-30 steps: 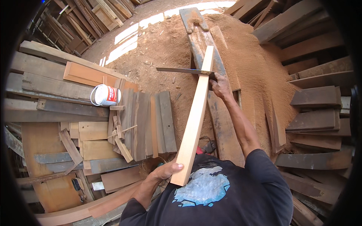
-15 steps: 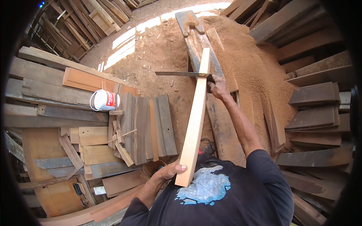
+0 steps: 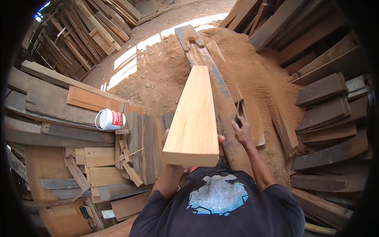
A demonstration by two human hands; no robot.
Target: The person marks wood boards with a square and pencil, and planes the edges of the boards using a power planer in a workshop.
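A pale squared wooden beam (image 3: 192, 114) is lifted close in front of me, its near end face large and toward me. My left hand (image 3: 173, 168) grips it from below; fingertips show at both sides of the wood, and the palm is hidden behind it. To the right, my right hand (image 3: 242, 130) is off the beam, over the right side of a worn plank bench (image 3: 229, 118). Its fingers are curled and dark in shadow. A narrow dark shape lies just beyond them; whether it is in the fingers I cannot make out.
Sawdust (image 3: 252, 79) is heaped along the bench's right side. Stacked dark boards (image 3: 321, 91) line the right. At left lie more planks (image 3: 59, 106), with a white and red bucket (image 3: 111, 119) on them. Timber (image 3: 94, 31) leans at the far left.
The beam's near end has risen toward me, and its far end has come off the flat metal blade. My right hand has left the beam and dropped nearer, beside the bench.
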